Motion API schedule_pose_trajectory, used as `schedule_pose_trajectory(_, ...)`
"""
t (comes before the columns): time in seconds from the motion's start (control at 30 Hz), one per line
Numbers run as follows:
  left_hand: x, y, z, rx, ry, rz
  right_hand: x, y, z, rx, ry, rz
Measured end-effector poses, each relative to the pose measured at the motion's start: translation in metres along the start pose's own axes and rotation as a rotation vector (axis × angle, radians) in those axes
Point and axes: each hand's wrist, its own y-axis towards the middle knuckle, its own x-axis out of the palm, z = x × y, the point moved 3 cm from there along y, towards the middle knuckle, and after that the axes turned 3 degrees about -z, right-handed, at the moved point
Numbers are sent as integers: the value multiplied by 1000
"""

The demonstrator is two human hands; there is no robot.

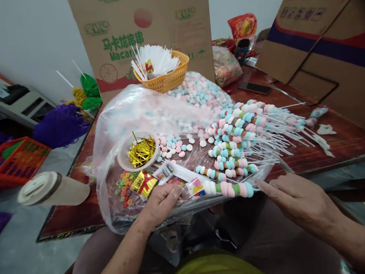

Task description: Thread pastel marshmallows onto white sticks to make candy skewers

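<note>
Pink, white, blue and green, the marshmallow skewer lies above the desk's near edge, its long axis roughly 9-to-3 o'clock; left hand, closed in a pinch on the printed wrapper, has it at 3; right hand, half curled, is nearer the sweets, at 9, its grip impossible to tell; beyond, more skewers heap at 1.

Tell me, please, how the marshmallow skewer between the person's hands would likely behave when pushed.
The marshmallow skewer would probably stay stiff lengthwise, since it shows no bend. Its puffy look suggests squashing under a grip; its rounded sides may let it roll.
</note>
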Motion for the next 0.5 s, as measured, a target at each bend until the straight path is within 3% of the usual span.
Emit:
schedule_pose_trajectory(0.27,2,7,11,77,193,-103,4,0,3,24,43,-96)
schedule_pose_trajectory(0.5,-2,5,10,82,132,-150,2,-1,6,90,160,34)
